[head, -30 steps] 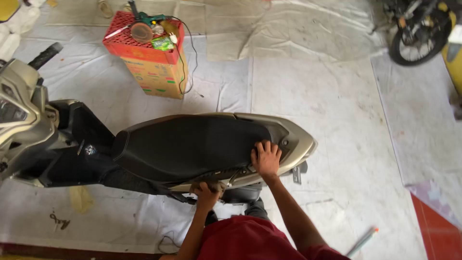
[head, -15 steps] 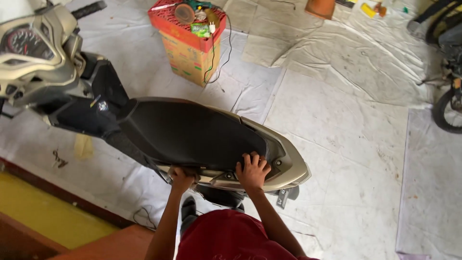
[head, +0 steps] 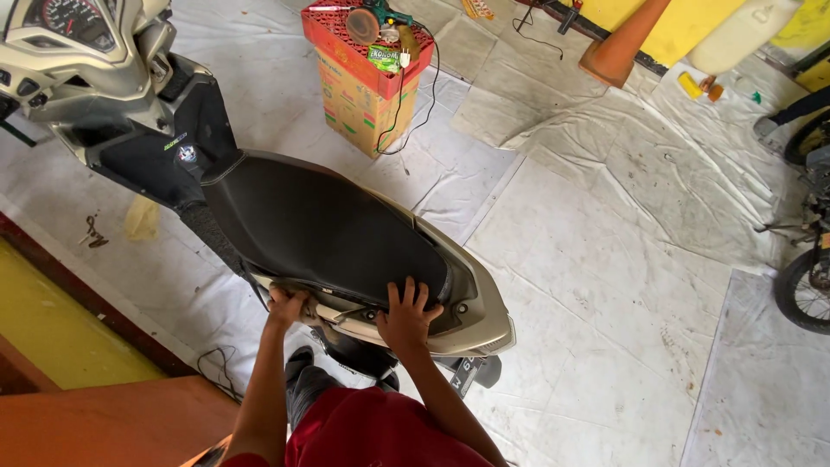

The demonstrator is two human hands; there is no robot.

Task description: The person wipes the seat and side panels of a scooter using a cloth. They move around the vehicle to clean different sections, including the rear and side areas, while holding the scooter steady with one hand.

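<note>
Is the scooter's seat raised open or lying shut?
Shut: the black seat lies flat along the scooter body, right hand pressed on its rear edge.

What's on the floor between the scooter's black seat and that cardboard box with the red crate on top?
In the head view, only bare white floor sheeting lies between the seat and the cardboard box; a black cord hangs down the box's side.

A motorbike repair workshop.
A scooter [head: 285, 216] stands on a floor spread with stained white sheets [head: 605, 259]; a power tool [head: 376, 19] rests on a red crate [head: 363, 43], another bike's wheel [head: 804, 290] shows at the right edge, and an orange cone [head: 624, 43] stands near the yellow wall.
</note>
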